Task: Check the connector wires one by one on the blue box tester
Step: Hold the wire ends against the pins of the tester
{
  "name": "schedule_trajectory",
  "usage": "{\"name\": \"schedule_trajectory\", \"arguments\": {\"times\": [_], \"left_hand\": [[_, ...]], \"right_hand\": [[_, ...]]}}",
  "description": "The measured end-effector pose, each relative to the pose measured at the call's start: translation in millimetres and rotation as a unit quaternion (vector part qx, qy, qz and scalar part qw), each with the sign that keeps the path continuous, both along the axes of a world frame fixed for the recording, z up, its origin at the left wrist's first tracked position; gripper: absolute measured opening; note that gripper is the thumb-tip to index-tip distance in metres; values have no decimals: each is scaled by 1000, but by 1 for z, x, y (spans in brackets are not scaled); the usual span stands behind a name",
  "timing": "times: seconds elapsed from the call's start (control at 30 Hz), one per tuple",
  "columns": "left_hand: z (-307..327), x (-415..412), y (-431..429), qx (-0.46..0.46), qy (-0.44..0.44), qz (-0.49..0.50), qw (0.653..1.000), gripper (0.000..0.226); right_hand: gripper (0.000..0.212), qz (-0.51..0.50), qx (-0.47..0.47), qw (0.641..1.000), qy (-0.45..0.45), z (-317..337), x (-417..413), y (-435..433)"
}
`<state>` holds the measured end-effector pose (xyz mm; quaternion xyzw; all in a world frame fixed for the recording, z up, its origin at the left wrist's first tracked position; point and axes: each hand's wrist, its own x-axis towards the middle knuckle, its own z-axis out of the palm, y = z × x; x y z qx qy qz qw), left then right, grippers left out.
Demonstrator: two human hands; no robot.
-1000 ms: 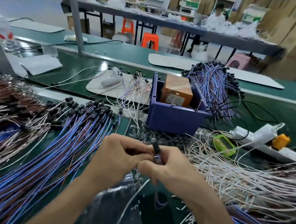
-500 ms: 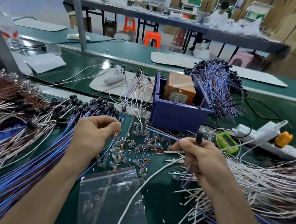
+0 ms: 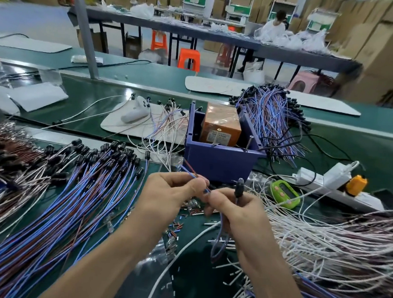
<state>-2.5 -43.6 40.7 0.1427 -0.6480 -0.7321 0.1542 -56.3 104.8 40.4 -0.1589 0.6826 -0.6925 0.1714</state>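
Note:
The blue box tester (image 3: 215,160) stands on the green bench just beyond my hands, with an orange block (image 3: 221,125) inside it. My right hand (image 3: 235,212) grips one connector wire (image 3: 239,187); its black connector sticks up above my fingers and its blue and red leads loop below my palm. My left hand (image 3: 171,193) pinches the free ends of those leads (image 3: 190,171), which point up toward the box. The two hands meet fingertip to fingertip in front of the box.
A big fan of blue and red wires with black connectors (image 3: 76,187) covers the bench on the left. White wires (image 3: 324,239) pile up on the right. Behind the box lies another blue bundle (image 3: 272,117). A power strip (image 3: 328,181) and green timer (image 3: 284,193) sit right.
My left hand has come from the wire fan on the left over to my right hand and taken the lead ends. The right hand still holds the same wire.

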Motion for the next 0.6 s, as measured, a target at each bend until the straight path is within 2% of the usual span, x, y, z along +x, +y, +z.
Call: {"name": "schedule_trajectory", "arguments": {"times": [0.13,0.23,0.33,0.5,0.6], "left_hand": [[2,-15,2,-61,-34,-42,997,13],[2,-27,14,25,-38,-39,998,8],[1,-34,22,39,-44,-42,997,10],[12,-49,25,59,-40,96,993,19],[14,-53,25,19,-43,100,994,14]], "right_hand": [[13,-40,-32,998,21,0,-6,4],[19,-84,-59,995,5,-3,-11,3],[21,-113,-84,990,-18,-3,-12,1],[29,-213,-125,967,-64,-1,-17,3],[23,-205,-120,970,-58,0,-18,4]]}}
